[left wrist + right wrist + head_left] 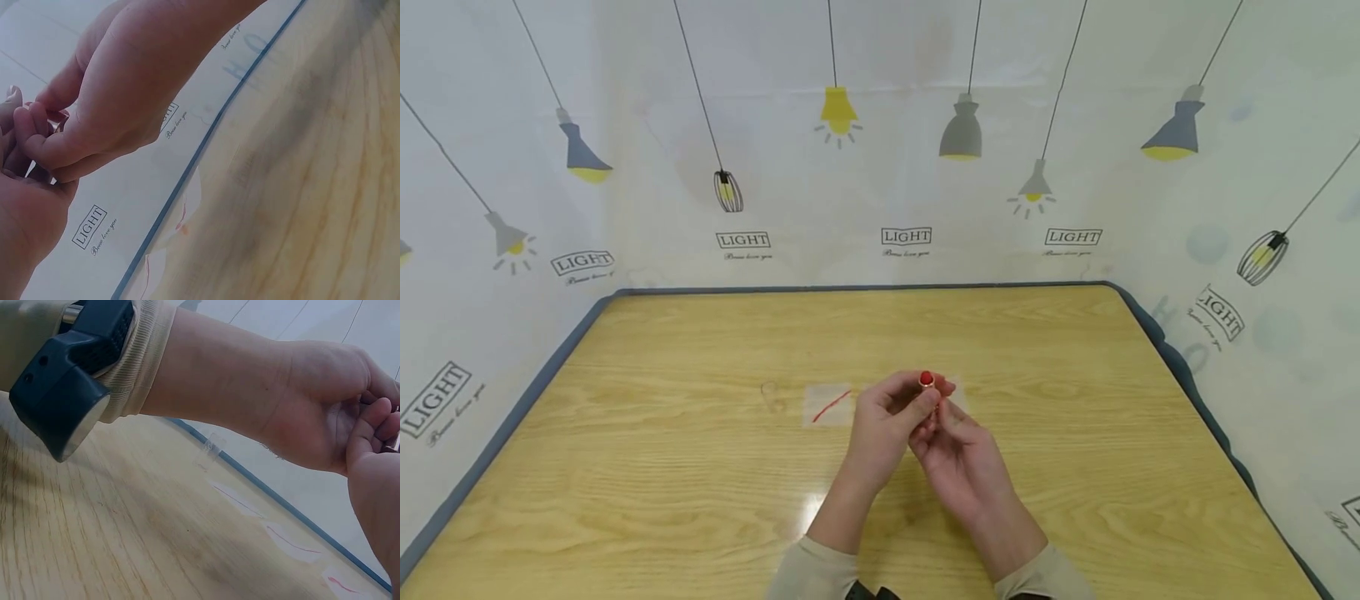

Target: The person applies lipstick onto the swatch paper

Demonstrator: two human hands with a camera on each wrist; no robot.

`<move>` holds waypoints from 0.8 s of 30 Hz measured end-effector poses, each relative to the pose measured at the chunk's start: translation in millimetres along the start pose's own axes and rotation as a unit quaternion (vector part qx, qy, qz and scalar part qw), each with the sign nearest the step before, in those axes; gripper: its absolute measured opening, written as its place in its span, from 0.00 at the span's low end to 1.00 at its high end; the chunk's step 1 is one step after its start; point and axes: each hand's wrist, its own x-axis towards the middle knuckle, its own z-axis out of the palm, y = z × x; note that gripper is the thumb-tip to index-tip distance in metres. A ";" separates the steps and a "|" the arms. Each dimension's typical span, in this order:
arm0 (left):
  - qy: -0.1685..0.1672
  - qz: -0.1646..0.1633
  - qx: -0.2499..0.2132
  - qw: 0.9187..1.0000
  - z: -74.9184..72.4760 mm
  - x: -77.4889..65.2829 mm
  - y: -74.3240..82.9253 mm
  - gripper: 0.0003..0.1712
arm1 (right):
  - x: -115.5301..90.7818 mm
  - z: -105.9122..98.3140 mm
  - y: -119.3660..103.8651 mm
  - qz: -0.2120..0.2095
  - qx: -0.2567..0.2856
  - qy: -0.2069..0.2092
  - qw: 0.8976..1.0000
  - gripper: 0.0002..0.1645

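Observation:
A red lipstick [927,379] points up between the two hands in the head view, its red tip clear of a shiny rim. The left hand [883,429] curls around the tube from the left, thumb laid against its near side. From the right, the right hand [966,467] pinches the lower part of the lipstick, palm turned upward. Most of the tube is hidden by fingers. Both wrist views show the two hands meeting, with the lipstick largely covered there.
On the wooden table [662,467] lies a white paper slip [829,407] with a red stroke. The right wrist view shows more slips, one a marked paper [294,544]. A clear plastic piece [209,452] lies left of them. A lamp-printed wall covering [820,192] borders the table.

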 end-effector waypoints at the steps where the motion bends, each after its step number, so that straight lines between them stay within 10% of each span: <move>1: 0.002 -0.001 -0.002 1.000 0.3 0.1 0.0 0.13 | 0.0 -0.2 0.0 -0.001 -0.002 0.002 1.000 0.14; 24: -0.030 -0.003 -0.018 0.999 -4.2 -0.9 0.8 0.17 | 1.5 -1.7 0.2 -0.008 -0.019 0.014 1.000 0.14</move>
